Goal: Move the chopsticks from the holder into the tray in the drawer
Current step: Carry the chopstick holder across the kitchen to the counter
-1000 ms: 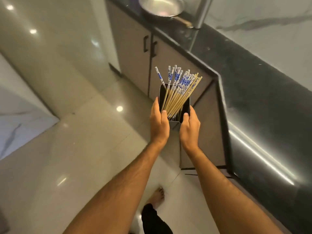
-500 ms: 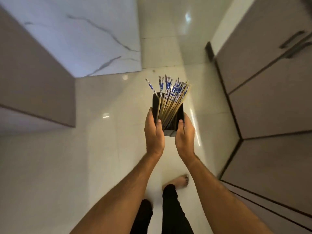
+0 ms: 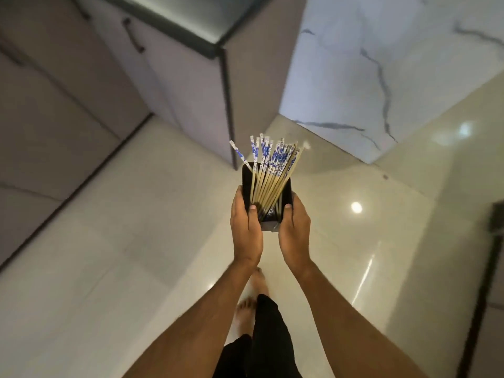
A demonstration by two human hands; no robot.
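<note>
While I look down past my forearms, open pale floor (image 3: pixel 114 255) spreads ahead and to both sides, hemmed by cabinets (image 3: pixel 174 85) at upper left and a marbled white wall (image 3: pixel 381 72) at upper right. My left hand (image 3: pixel 246 233) and right hand (image 3: pixel 294 234) press against opposite sides of the dark holder (image 3: pixel 246 184), clasping it in the air above the floor. Chopsticks (image 3: pixel 268 173) stand inside it, long axes running up and away from me, blue-patterned ends fanned outward past the rim. Glossy tiles reflect ceiling lights.
</note>
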